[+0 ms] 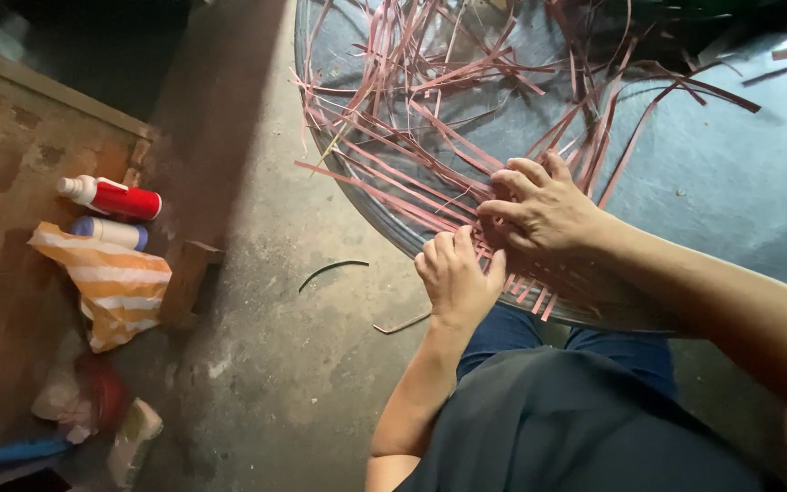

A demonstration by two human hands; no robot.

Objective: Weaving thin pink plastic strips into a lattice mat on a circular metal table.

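Many thin reddish-pink strips [430, 109] lie interlaced on a round grey table [740, 182], fanning out towards the far side. My right hand [544, 211] presses down on the woven part at the near edge, fingers curled over the strips. Just left of it, my left hand [453, 278] pinches the strip ends at the table's rim. Short ends [532, 299] stick out below both hands. Which single strip each hand grips is hidden by the fingers.
A red-and-white bottle [111, 196] and a blue-capped white bottle [109, 232] lie on a brick ledge at left, beside an orange striped bag [116, 287]. Two loose curved strips [332, 267] lie on the concrete floor. My dark-clothed lap [557, 419] fills the bottom.
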